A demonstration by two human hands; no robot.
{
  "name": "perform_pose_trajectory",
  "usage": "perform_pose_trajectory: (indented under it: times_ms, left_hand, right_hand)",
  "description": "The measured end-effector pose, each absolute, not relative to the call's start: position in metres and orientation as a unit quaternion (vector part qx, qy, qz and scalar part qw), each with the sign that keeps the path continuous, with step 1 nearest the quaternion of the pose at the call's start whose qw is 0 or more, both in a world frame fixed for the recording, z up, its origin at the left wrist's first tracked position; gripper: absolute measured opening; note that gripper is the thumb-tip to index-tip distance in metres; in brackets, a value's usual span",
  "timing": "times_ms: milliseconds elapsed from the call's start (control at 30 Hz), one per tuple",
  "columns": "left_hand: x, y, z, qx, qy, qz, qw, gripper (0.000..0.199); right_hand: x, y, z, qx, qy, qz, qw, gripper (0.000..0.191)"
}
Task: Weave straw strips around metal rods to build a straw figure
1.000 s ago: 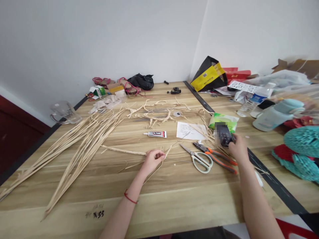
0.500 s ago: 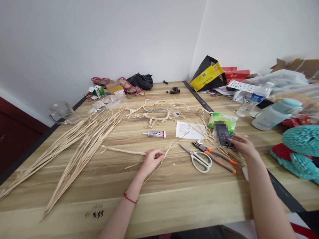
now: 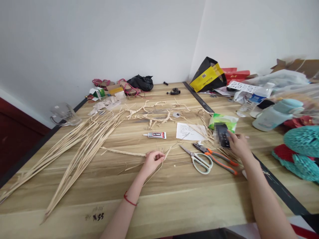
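My left hand (image 3: 153,161) is closed in a pinch on a straw-wrapped wire (image 3: 124,152). The wrapped part runs off to the left, and bare thin wire (image 3: 181,161) leads right toward the scissors. Loose straw ends stick out around the fingertips. At the right, my right hand (image 3: 238,144) has fingers on the right part of a dark phone (image 3: 224,137), which leans against a green tissue pack (image 3: 233,120); its fingers look apart, not wrapped round it. Scissors (image 3: 203,162) and orange-handled pliers (image 3: 219,161) lie between my hands.
Long straw bundles (image 3: 82,162) cover the left side. A glue tube (image 3: 156,135), a written note (image 3: 190,131) and woven straw figures (image 3: 159,119) lie ahead. A glass mug (image 3: 64,114) stands far left; a bottle (image 3: 256,98) and flask (image 3: 276,114) stand right.
My right hand has moved left and slightly up, further over the phone's screen. My left hand keeps its pinch in place.
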State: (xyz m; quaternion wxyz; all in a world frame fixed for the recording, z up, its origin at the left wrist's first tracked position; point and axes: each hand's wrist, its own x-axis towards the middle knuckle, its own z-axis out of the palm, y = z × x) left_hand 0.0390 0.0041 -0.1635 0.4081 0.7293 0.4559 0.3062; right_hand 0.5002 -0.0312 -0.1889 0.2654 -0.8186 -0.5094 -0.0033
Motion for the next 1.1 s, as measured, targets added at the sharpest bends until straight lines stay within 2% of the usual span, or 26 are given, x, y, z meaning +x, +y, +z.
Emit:
perform_pose_trajectory:
  times_ms: [200, 400, 700, 1100]
  left_hand:
    - [0.039, 0.004, -0.163, 0.729, 0.455, 0.305, 0.411, 0.01]
    - [0.039, 0.005, -0.163, 0.731, 0.456, 0.301, 0.408, 0.01]
    - [0.038, 0.005, -0.167, 0.731, 0.455, 0.304, 0.407, 0.011]
    - [0.039, 0.005, -0.167, 0.732, 0.449, 0.308, 0.41, 0.014]
  right_hand:
    - [0.495, -0.017, -0.178, -0.816, -0.539, -0.067, 0.197, 0.05]
    - [0.488, -0.031, -0.17, -0.835, -0.497, -0.106, 0.21, 0.035]
    - [0.468, -0.048, -0.171, -0.849, -0.463, -0.112, 0.23, 0.047]
    - [0.428, -0.085, -0.185, -0.878, -0.434, -0.112, 0.167, 0.047]
